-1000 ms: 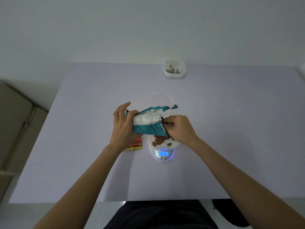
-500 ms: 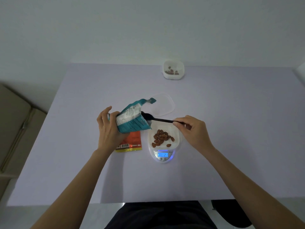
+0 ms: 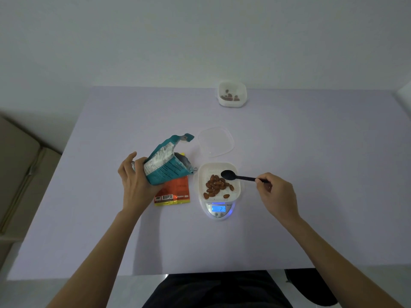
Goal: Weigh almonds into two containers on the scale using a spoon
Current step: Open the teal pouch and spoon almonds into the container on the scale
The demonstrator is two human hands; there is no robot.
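Note:
A white container (image 3: 236, 190) holding several almonds (image 3: 216, 187) stands on a small white scale (image 3: 219, 210) whose blue display is lit. My right hand (image 3: 277, 195) pinches the handle of a black spoon (image 3: 239, 176); its bowl hovers over the container's far side. My left hand (image 3: 135, 182) grips a teal almond bag (image 3: 168, 165), tilted with its torn mouth toward the scale. A second white container (image 3: 232, 93) with a few almonds sits at the table's far edge.
A clear lid (image 3: 215, 141) lies just behind the scale. An orange packet (image 3: 174, 192) lies flat under the teal bag, left of the scale. The lilac table (image 3: 311, 196) ends at a wall behind; a beige sofa (image 3: 15, 165) stands to the left.
The spoon has come out of the bag and swung right, over the container on the scale. My left hand has drawn the bag away to the left and lowered it.

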